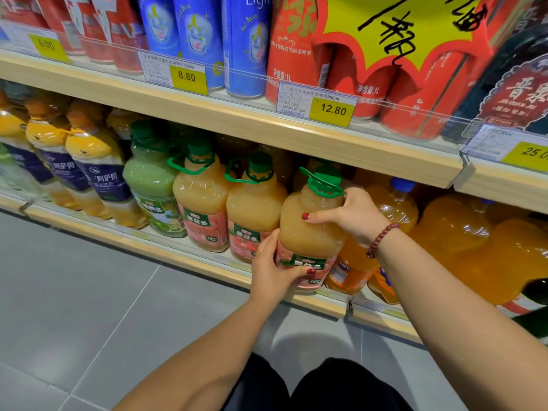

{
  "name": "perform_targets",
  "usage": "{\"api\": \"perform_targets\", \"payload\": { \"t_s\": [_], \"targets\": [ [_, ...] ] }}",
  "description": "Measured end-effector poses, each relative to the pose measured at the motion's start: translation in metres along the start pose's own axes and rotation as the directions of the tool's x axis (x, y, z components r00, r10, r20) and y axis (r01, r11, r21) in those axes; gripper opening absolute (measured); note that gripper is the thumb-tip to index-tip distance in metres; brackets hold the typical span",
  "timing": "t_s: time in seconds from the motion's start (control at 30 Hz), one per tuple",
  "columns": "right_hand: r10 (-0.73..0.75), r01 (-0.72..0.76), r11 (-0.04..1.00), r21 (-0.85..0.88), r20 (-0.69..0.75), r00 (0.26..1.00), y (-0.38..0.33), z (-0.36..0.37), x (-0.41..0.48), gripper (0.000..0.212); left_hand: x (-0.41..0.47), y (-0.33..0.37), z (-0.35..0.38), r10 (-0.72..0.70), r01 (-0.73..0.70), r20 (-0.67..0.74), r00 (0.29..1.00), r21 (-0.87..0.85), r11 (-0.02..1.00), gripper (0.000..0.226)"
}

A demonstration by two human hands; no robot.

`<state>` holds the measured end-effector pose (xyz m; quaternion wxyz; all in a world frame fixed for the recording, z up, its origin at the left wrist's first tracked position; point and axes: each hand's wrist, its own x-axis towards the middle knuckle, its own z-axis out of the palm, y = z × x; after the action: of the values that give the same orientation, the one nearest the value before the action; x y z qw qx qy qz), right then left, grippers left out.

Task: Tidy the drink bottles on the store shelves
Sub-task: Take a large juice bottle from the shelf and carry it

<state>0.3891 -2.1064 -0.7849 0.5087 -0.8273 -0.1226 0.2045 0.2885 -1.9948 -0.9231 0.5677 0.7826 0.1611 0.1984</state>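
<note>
At the bottom edge dark-clad knees [341, 390] are seen above the grey tiled floor [74, 292]; two bare forearms are stretched from there toward the lower shelf [178, 256]. The peach-coloured juice bottle [308, 226] is held at the front edge of that shelf, roughly upright, its green cap [324, 180] topped by a loop handle pointing left; whether its base is resting on the board or raised just off it cannot be told. The left hand [274, 269] is wrapped round the bottle's lower left side, the thumb laid across the pink label; the right hand [354, 215] is closed round the shoulder just under the neck, thumb stretched across the front and fingers hidden behind; a dark red bead bracelet [381, 240] is worn on that wrist. Just left of the held bottle two matching juice bottles [255, 209] are lined up side by side, and beside them a green juice bottle [151, 185]; further left, orange bottles with navy labels [95, 161] are ranked. Just to the right, orange soda bottles [394, 209] are crowded behind the right wrist. On the upper shelf [237, 121] red cans [296, 54] and blue cans [246, 48] are stood behind yellow price tags [332, 109]; a yellow starburst sign [400, 31] is set before the red cans.
</note>
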Motion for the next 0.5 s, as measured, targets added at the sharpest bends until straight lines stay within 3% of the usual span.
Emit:
{"api": "perform_targets", "payload": {
  "t_s": [0.1,0.27,0.4,0.5],
  "targets": [
    [0.001,-0.001,1.0,0.001,0.005,1.0,0.002,-0.001,0.001,0.063,-0.006,0.002,0.005,-0.045,0.05,-0.116,0.992,0.045,0.998,0.084],
    [-0.066,0.065,0.997,-0.032,-0.026,0.997,0.002,0.003,0.003,0.062,-0.014,-0.007,0.008,-0.12,0.123,-0.037,0.992,0.084,0.989,0.086],
    [-0.117,0.106,0.989,-0.104,-0.104,0.988,0.002,0.004,0.006,0.073,-0.013,-0.009,0.015,-0.198,0.2,-0.088,0.976,0.021,0.979,0.073],
    [-0.098,0.081,0.991,-0.108,-0.158,0.983,0.003,0.007,0.009,0.061,-0.012,-0.012,0.017,-0.195,0.193,-0.11,0.975,-0.034,0.981,0.066]
  ]
}}
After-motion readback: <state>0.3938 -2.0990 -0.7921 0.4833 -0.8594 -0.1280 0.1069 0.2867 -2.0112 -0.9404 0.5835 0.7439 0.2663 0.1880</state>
